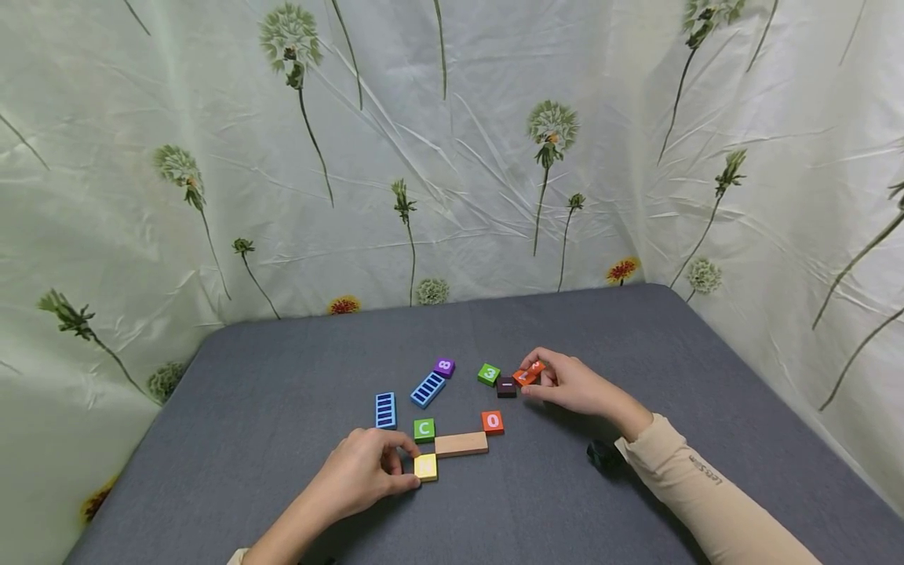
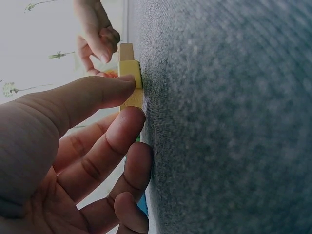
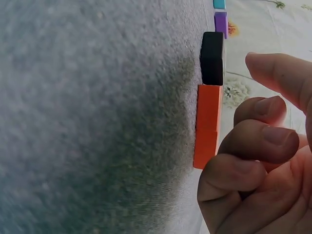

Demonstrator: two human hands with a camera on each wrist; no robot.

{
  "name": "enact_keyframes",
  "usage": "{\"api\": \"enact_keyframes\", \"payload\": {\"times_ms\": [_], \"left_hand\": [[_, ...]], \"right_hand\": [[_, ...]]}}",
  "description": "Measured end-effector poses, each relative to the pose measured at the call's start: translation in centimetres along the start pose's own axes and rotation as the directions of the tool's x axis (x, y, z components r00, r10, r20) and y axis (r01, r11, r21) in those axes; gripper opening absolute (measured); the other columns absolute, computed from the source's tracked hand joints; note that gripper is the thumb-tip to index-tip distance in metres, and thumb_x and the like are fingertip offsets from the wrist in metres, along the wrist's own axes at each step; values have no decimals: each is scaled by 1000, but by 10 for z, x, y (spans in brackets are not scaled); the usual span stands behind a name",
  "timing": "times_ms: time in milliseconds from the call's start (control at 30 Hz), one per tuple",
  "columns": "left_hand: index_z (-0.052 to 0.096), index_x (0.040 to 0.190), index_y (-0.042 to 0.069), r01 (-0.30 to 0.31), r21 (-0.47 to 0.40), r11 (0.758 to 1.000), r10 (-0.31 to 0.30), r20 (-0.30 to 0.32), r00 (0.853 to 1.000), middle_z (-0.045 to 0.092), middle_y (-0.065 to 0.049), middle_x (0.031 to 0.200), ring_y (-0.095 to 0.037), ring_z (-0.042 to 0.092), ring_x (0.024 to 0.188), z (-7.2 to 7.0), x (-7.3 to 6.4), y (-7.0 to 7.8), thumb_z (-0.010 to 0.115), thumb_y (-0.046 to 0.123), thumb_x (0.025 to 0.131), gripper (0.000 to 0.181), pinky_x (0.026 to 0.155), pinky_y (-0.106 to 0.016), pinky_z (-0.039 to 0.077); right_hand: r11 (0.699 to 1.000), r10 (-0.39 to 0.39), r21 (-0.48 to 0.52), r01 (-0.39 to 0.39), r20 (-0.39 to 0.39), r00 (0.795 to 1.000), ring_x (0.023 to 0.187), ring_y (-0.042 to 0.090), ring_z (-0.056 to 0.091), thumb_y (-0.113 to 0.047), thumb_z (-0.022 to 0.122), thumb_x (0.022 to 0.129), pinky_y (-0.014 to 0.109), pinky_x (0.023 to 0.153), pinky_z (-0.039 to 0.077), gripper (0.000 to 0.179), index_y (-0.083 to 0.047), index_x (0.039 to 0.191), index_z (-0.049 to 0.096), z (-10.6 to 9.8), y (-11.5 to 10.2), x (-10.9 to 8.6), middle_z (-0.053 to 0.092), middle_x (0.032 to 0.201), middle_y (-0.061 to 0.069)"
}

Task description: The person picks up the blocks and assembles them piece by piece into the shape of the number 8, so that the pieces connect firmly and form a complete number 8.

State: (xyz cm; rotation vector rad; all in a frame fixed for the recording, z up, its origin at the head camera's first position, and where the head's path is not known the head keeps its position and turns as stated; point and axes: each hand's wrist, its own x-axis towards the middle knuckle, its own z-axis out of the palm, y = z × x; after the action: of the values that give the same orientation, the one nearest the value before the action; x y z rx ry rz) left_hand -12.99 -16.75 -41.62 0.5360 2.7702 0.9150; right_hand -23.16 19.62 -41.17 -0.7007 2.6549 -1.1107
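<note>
My left hand (image 1: 367, 469) pinches a yellow square block (image 1: 426, 468) low on the table, thumb at its near side and index finger at the far side. In the left wrist view the thumb overlaps the yellow block (image 2: 129, 69). My right hand (image 1: 575, 384) is over two orange number tiles (image 1: 528, 375), its index fingertip right at them and its thumb apart. In the right wrist view, the right hand's (image 3: 273, 146) other fingers are loosely curled beside the orange tiles (image 3: 208, 109). A black tile (image 1: 506, 387) adjoins them, and a green "3" tile (image 1: 489, 374) lies beside it.
A plain wooden bar (image 1: 461, 445) lies between a green "C" tile (image 1: 424, 430) and a red "0" tile (image 1: 493, 422). Behind are two blue barred blocks (image 1: 385, 410) and a purple "8" tile (image 1: 444, 367). A dark object (image 1: 603, 455) sits under the right forearm. Dandelion-print fabric (image 1: 452, 157) hangs behind the table.
</note>
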Motion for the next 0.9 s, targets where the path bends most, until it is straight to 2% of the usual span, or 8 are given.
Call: {"api": "enact_keyframes", "payload": {"times_ms": [400, 900], "left_hand": [[77, 100, 23, -21, 7, 1000, 21, -5, 1000, 61, 17, 67, 0, 51, 58, 0, 0, -1, 94, 23, 82, 25, 56, -24, 40], [78, 100, 22, -34, 6, 999, 34, -16, 999, 61, 18, 65, 1, 50, 57, -1, -2, -2, 94, 22, 82, 25, 55, -23, 40]], "right_hand": [[999, -28, -41, 30, 38, 999, 60, 4, 41, -26, 78, 100, 24, 65, 38, 36, -7, 128, 66, 6, 0, 8, 46, 67, -9], [991, -33, -128, 36, 20, 999, 61, 4, 43, -20, 77, 100, 23, 61, 36, 28, -7, 125, 71, 17, -7, 15, 47, 68, -8]]}}
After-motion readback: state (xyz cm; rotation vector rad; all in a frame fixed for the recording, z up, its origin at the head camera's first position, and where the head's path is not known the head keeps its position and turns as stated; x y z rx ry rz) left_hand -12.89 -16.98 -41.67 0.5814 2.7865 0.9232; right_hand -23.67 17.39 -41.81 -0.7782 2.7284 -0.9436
